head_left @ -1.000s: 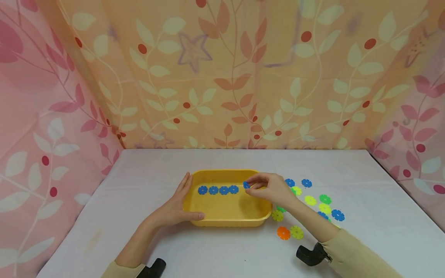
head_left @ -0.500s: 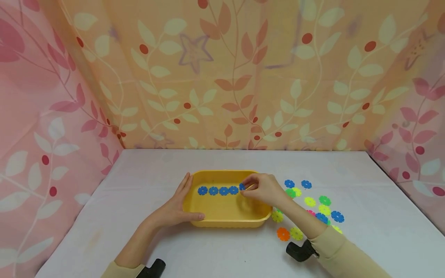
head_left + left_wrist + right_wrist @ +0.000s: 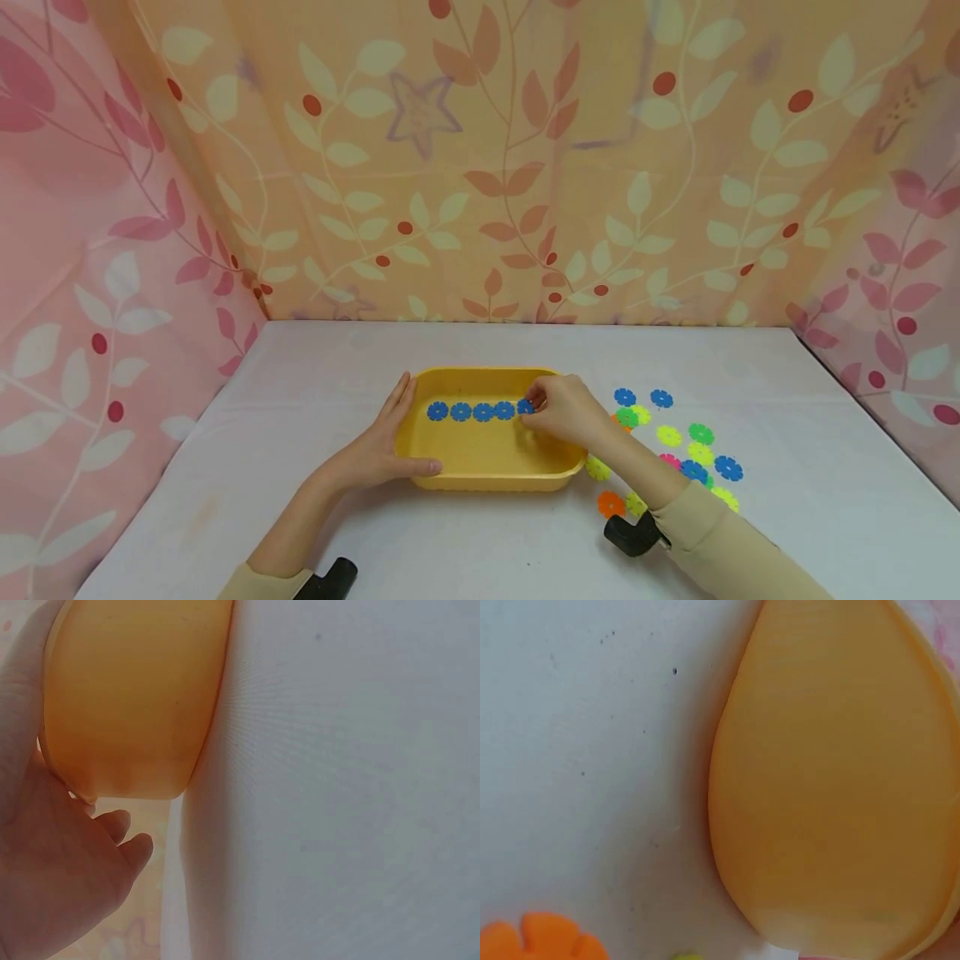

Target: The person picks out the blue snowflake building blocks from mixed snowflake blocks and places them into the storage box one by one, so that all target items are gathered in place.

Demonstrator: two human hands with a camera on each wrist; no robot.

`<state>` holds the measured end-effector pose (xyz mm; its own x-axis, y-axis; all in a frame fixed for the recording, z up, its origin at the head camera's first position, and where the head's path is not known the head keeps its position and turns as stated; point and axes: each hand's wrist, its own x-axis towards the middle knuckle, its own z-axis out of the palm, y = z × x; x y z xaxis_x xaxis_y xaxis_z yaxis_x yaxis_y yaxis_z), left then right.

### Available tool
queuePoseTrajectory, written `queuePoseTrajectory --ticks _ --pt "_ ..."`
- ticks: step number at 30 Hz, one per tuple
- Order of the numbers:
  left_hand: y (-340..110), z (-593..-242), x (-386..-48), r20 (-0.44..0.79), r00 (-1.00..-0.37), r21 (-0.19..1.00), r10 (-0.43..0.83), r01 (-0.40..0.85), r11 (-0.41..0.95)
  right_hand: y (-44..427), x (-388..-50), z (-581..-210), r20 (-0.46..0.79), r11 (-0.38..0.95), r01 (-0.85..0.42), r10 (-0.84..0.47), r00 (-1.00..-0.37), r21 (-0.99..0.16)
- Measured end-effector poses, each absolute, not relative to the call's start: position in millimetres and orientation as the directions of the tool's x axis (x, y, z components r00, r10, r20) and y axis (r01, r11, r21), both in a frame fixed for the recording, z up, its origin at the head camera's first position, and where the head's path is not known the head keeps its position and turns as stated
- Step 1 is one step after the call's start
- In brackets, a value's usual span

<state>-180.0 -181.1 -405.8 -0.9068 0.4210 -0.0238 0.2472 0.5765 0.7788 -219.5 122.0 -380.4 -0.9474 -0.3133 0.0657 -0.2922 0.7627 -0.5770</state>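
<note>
yellow tray (image 3: 491, 482) upright | four blue discs (image 3: 483, 412) rowed inside | fifth disc (image 3: 526, 407) pinched alongside

The left hand (image 3: 386, 446) lies against the left end of the tray (image 3: 487, 482), fingers (image 3: 397, 398) straight along its outer side, thumb (image 3: 422, 467) stretched over its near rim. The left forearm (image 3: 300, 517) slants up from the tray's near left. The right hand (image 3: 564, 410) hangs over the tray's right part, fingers bent, pinching; the right forearm (image 3: 652, 471) comes from the near right. Beige sleeves (image 3: 731, 546) stop short of both wrists.
</note>
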Motion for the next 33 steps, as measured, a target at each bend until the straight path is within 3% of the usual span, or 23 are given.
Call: queuePoseTrajectory --ticks 10,16,27,33 --pt "-181 -406 -180 -0.024 -0.906 0.784 0.422 0.245 0.57 113 -228 -382 0.031 0.892 -0.321 -0.329 -0.944 -0.32" --pt "-181 -405 -180 -0.025 -0.907 0.781 0.421 0.245 0.574 111 -230 -385 0.058 0.892 -0.375 -0.373 -0.926 -0.254" --pt "-182 -406 -180 -0.015 -0.906 0.777 0.424 0.256 0.575 112 -233 -388 0.116 0.852 -0.433 -0.418 -0.901 -0.294" --pt "-181 -406 -181 -0.021 -0.907 0.781 0.422 0.249 0.573 120 -230 -386 0.129 0.796 -0.428 -0.415 -0.901 -0.428"
